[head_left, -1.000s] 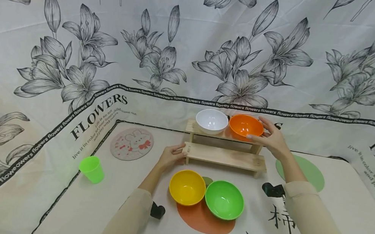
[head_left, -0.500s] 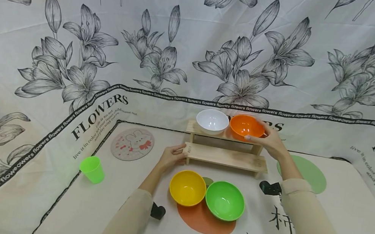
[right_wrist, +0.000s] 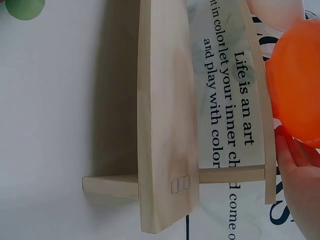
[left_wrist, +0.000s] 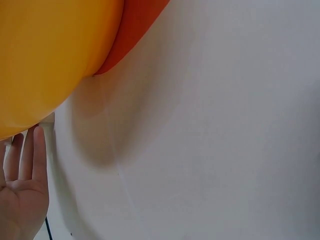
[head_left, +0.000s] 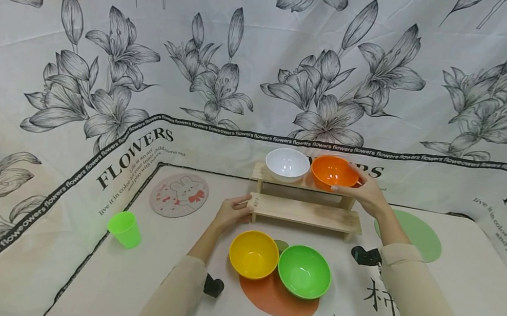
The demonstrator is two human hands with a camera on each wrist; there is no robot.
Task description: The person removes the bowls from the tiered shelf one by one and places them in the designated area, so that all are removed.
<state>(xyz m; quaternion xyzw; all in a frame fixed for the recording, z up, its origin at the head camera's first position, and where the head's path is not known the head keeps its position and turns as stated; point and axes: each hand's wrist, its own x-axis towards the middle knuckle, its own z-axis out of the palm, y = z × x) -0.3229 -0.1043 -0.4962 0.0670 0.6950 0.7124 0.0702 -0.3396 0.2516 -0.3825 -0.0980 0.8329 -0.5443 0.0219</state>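
A wooden two-tier rack [head_left: 305,213] stands on the cloth. On its upper tier a white bowl [head_left: 287,164] sits at left, with an orange bowl [head_left: 333,172] beside it at right. My right hand [head_left: 367,193] holds the orange bowl's right side, thumb in front and fingers behind. At the lower board's left end, my left hand [head_left: 231,213] touches the wood; in the left wrist view its fingers look straight, their tips partly hidden by the yellow bowl [left_wrist: 50,55]. In front of the rack, that bowl and a green bowl [head_left: 304,271] stand side by side.
A bright green cup [head_left: 125,229] stands at far left. Near the rack's left lies a round rabbit-print mat [head_left: 179,195]. Flower-print cloth [head_left: 214,87] rises behind the rack, close to the bowls on top.
Right forearm has shifted slightly left, and the right fingers have slid a little down the orange bowl's side. Both upper bowls stay on the rack. My left hand keeps its place.
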